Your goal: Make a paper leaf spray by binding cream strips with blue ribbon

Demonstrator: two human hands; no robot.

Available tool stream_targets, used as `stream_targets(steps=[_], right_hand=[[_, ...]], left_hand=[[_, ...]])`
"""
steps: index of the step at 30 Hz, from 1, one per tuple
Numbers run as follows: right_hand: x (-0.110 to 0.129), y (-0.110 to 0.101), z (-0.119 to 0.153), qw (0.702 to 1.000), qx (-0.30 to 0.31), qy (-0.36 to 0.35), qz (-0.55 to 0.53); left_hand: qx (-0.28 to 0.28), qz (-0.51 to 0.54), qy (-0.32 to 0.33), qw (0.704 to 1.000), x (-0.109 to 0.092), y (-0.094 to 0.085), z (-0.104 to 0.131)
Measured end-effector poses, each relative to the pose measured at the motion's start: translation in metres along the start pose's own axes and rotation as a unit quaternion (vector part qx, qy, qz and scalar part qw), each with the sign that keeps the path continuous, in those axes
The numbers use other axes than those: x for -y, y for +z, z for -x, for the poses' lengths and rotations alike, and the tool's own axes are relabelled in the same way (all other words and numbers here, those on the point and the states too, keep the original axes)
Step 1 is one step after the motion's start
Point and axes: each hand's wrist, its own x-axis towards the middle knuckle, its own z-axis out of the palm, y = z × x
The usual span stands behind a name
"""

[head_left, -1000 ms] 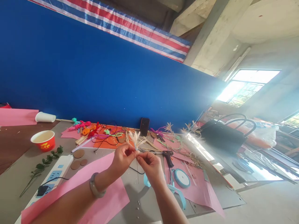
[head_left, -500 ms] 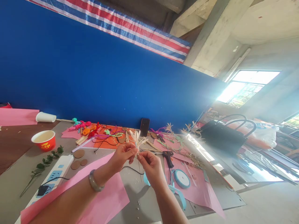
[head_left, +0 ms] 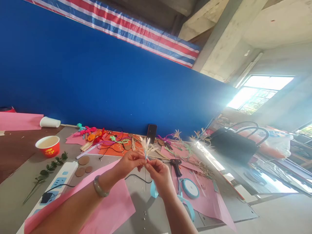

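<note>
Flower [head_left: 148,145], one, cream-coloured, lower centre of the frame, held upright above the grey table [head_left: 126,224]; narrow, pointed petals, some standing nearly straight up, others splayed toward the right; a touch of pale blue near the base; the base itself mostly hidden by fingertips. Stem [head_left: 145,183], thin and dark, running straight down below the grip. Left hand [head_left: 134,160], thumb and forefinger pinched together at the flower's base, remaining fingers curled; grey bangle [head_left: 100,187] at the wrist. Right hand [head_left: 158,171], thumb and forefinger likewise closed on the base, just beside the left fingertips, the other fingers bent inward. Ribbon [head_left: 187,208], light blue, loose in curls at lower right, near its spool [head_left: 190,188]. Glue gun [head_left: 176,167], black, right of the right hand. Phone [head_left: 151,132], dark, upright behind the flower. Pink paper [head_left: 117,201], a sheet beneath the left forearm. Beads [head_left: 144,218], a few, small and silvery, bottom centre. Cup [head_left: 48,148], red and white, lower left.
</note>
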Motion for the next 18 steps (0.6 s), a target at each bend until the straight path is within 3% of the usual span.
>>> stream_targets(steps=[4,9,12,18], right_hand=[[0.005,-0.004,0.0,0.996,-0.001,-0.035,0.088],[0.004,-0.011,-0.002,0.993,0.023,-0.024,0.109],[0.001,-0.013,-0.004,0.994,0.041,-0.011,0.099],[-0.002,-0.011,-0.005,0.991,0.043,-0.043,0.118]], left_hand=[[-0.021,-0.05,0.02,0.998,0.002,0.0,-0.001],[-0.076,-0.097,0.04,0.992,0.004,0.002,0.0],[-0.065,-0.105,0.046,0.991,0.003,0.001,0.0],[-0.038,-0.095,-0.023,0.995,0.009,-0.004,0.0]])
